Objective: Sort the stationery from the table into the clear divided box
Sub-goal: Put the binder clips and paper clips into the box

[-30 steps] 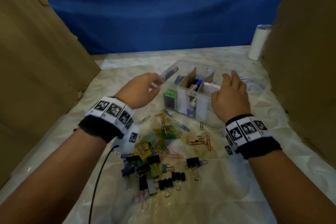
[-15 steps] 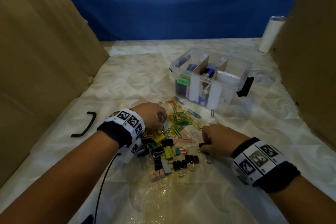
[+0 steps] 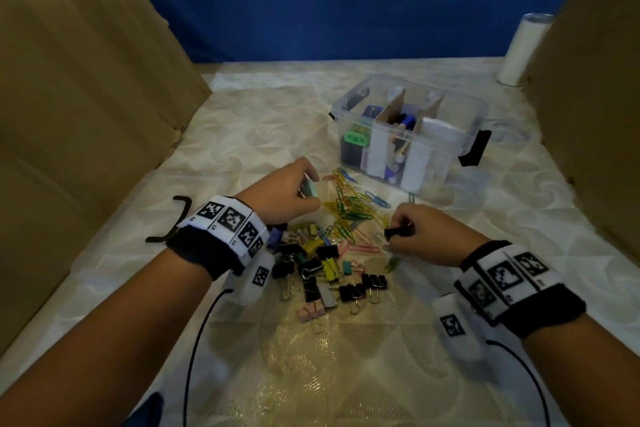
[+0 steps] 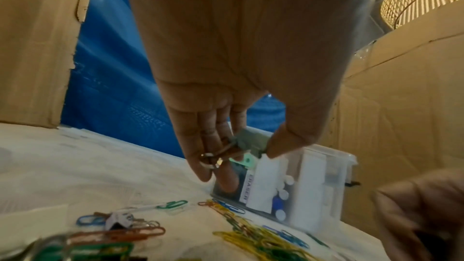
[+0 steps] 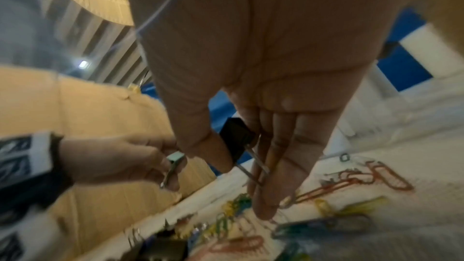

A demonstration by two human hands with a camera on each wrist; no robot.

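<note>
Head view: the left hand (image 3: 282, 192) pinches a pale green binder clip (image 3: 309, 190) and the right hand (image 3: 426, 234) pinches a black binder clip (image 3: 394, 231), both above the paper clips (image 3: 349, 208) mid-table. The clear divided box (image 3: 408, 135) sits toward the far right edge.

Left wrist view: thumb and fingers (image 4: 211, 146) clamp the green clip (image 4: 251, 142).

Right wrist view: thumb and fingers (image 5: 281, 156) grip the black clip (image 5: 236, 138) over the table (image 5: 401, 126).

Clear glossy plastic box (image 3: 467, 135), cardboard dividers (image 3: 391, 107), glossy patterned tablecloth (image 3: 242, 135)
</note>
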